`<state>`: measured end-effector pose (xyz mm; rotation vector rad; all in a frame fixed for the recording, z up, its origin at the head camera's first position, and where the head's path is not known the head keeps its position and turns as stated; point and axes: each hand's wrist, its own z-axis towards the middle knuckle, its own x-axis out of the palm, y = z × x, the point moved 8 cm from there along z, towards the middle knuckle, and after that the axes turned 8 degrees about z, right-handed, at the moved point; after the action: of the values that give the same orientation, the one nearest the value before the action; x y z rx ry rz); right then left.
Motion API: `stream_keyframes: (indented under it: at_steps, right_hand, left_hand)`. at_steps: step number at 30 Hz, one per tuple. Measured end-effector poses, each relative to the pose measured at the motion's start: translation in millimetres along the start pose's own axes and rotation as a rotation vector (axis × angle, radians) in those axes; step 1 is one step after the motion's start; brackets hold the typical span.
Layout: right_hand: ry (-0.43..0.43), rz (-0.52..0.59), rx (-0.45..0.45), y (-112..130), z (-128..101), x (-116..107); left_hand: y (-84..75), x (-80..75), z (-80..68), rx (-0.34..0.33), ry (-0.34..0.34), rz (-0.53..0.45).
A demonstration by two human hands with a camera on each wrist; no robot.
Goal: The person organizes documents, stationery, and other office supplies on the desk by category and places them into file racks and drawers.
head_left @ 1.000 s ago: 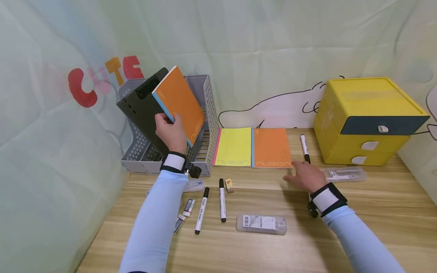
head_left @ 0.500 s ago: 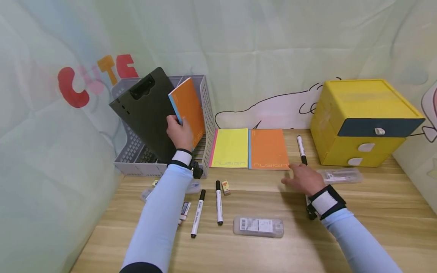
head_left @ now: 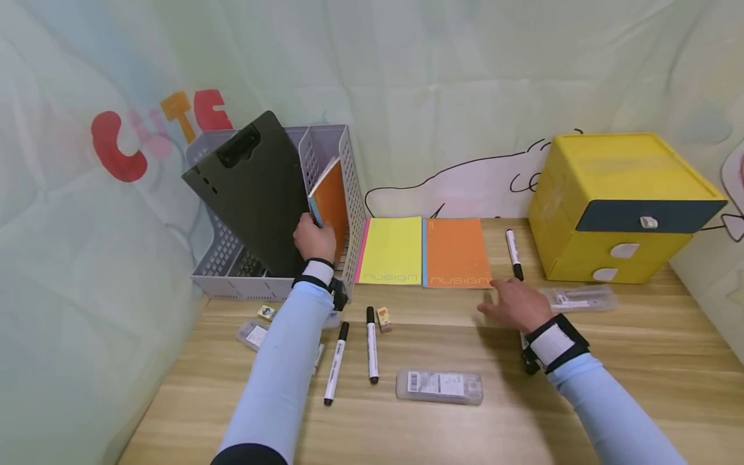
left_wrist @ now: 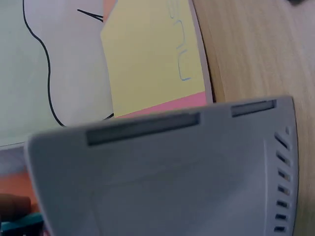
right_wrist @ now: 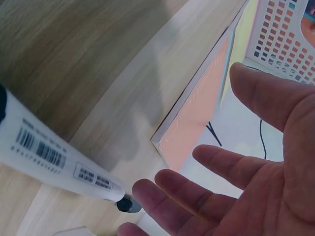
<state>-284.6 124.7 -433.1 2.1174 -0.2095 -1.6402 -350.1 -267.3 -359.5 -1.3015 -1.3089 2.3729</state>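
Left fingers (head_left: 305,226) grip upright orange notebook (head_left: 333,201); lower straight, clear of clipboard (head_left: 261,190) left of them. Right fingers (right_wrist: 236,167) spread, empty.

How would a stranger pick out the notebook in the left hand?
Find the grey perforated plastic organiser at the back left of the wood-grain tabletop. In its rightmost slot, right of the black clipboard, is a slim orange notebook with a blue spine. Unlike the matching orange notebook lying flat nearby, it is held on edge by the left hand.
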Motion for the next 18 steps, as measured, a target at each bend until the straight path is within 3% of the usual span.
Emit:
stream_keyframes:
  at_steps: [10, 14, 18]
  right_hand:
    - [0.004, -0.002, -0.002, 3, 3, 1]
    - [0.010, 0.008, 0.003, 2, 4, 3]
    - [-0.008, 0.006, -0.006, 1, 5, 1]
  left_hand:
    - [9.7, -6.2, 5.5, -0.032, -0.061, -0.035]
    - [16.3, -4.1, 6.6, -0.072, -0.048, -0.038]
    - [13.0, -2.7, 8.0, -0.064, -0.020, -0.053]
